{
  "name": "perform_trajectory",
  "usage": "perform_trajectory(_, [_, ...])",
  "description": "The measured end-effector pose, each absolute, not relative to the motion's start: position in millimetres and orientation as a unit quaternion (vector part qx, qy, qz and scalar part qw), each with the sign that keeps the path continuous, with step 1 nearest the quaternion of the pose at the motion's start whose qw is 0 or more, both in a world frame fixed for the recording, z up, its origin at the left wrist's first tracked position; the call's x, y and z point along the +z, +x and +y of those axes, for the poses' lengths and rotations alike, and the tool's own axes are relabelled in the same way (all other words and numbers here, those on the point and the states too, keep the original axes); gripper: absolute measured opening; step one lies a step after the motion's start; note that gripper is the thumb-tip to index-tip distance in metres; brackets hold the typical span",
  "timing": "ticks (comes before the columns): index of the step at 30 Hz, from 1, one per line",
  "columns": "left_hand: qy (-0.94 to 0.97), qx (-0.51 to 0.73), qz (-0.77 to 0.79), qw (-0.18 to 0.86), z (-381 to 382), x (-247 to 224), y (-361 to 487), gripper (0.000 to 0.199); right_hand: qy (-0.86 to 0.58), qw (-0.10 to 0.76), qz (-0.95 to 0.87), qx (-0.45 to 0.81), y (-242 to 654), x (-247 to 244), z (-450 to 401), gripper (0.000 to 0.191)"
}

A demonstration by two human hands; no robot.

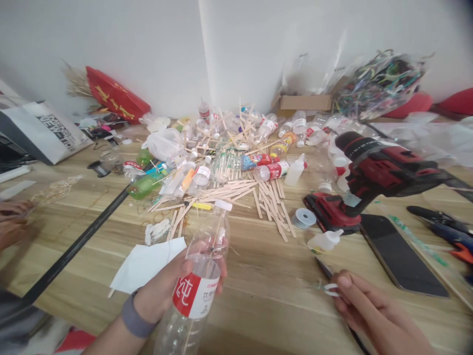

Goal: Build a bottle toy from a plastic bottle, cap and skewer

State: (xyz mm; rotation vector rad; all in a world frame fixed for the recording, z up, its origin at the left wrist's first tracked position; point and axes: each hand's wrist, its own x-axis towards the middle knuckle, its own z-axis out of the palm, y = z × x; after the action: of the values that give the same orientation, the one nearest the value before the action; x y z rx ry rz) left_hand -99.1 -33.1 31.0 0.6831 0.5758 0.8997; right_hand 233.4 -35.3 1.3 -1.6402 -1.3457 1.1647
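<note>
My left hand [188, 261] is wrapped round a clear plastic bottle [197, 296] with a red and white label. A clear upper section with a white cap [223, 205] rises from its open-looking rim, and a thin strand or stick runs inside. On the right, my right hand [369, 305] pinches a small white loop [331, 290] between thumb and finger. A dark pointed tool [324, 268] passes beneath that hand; I cannot tell whether the fingers also hold it. A white sheet of paper [144, 266] lies left of the bottle.
A red and black cordless drill [384, 172] stands right, beside a phone [402, 254], a small squeeze bottle [325, 240] and a spool [304, 217]. Wooden sticks [273, 207] and plastic bottles pile up behind. A black bar [77, 246] crosses the left; another person's hands [13, 222] work there.
</note>
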Motion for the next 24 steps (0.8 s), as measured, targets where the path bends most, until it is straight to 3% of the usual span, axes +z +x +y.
perform_trajectory(7, [0.322, 0.422, 0.277, 0.801, -34, 40, -90, 0.055, -0.588, 0.211, -0.650, 0.433, 218, 9, -30, 0.049])
perform_trajectory(16, [0.318, 0.413, 0.260, 0.813, -28, 43, -81, 0.068, -0.562, 0.172, -0.739, 0.329, 201, 9, -29, 0.041])
perform_trajectory(21, [0.309, 0.406, 0.216, 0.833, -23, 36, -76, 0.066, -0.548, 0.247, -0.754, 0.263, 195, 1, -25, 0.025])
perform_trajectory(24, [0.311, 0.383, 0.203, 0.846, -19, 33, -68, 0.068, -0.543, 0.324, -0.730, 0.259, 182, 12, -22, 0.041])
